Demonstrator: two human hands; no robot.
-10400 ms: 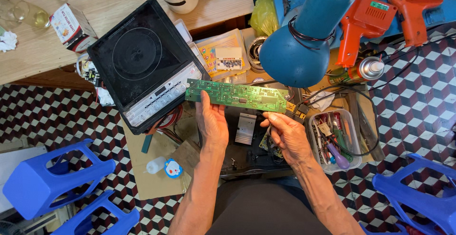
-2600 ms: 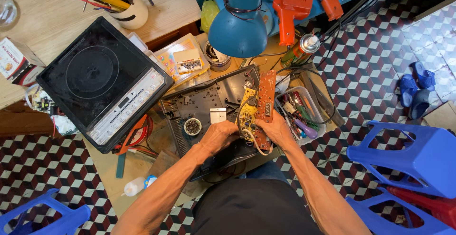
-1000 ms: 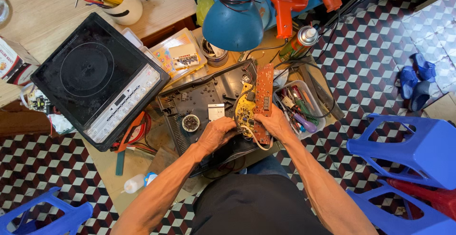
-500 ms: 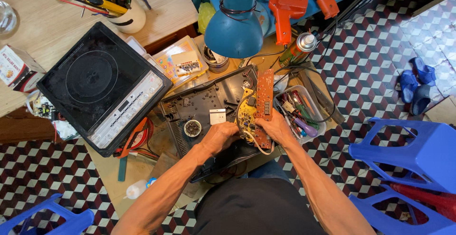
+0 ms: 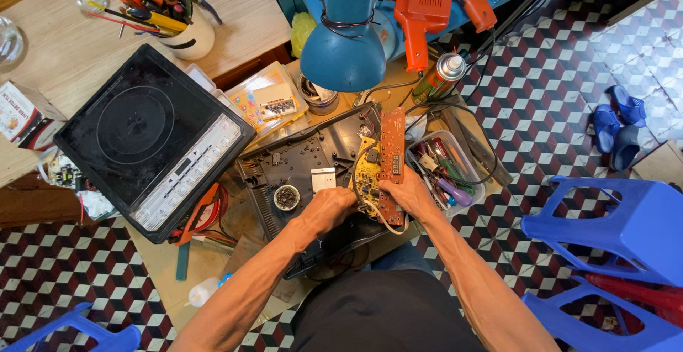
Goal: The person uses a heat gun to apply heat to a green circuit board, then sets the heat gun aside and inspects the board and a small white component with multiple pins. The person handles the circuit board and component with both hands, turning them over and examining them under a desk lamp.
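While both hands work over the opened appliance, these points stand out:

Left hand: the left hand (image 5: 329,206) is curled narrow, resting on the black plastic base (image 5: 306,170) just left of the boards; whether it pinches anything I cannot tell.
Right hand: the right hand (image 5: 411,194) holds the near end of the brown circuit board (image 5: 392,160), fingers wrapped on its right edge.
Board position: the brown circuit board stands on its long edge, running from near to far, against a yellow circuit board (image 5: 368,174) that sits in the base's right part; wires loop between them.
Doing it well: judging by the loops, grip the board by its edges only, keep it close to the base so the wires stay slack, and steady the base with the other hand.
Risk: the small cup of screws (image 5: 286,197) sits near the left hand and could tip.
Surface: a low table covered in brown card, crowded with a clear tray of tools (image 5: 455,174) on the right and the glass cooktop panel (image 5: 153,142) on the left.
Room: a floor (image 5: 562,74) of cube-pattern tiles, blue plastic stools (image 5: 626,227) on the right, a blue lamp (image 5: 345,42) on the far side.
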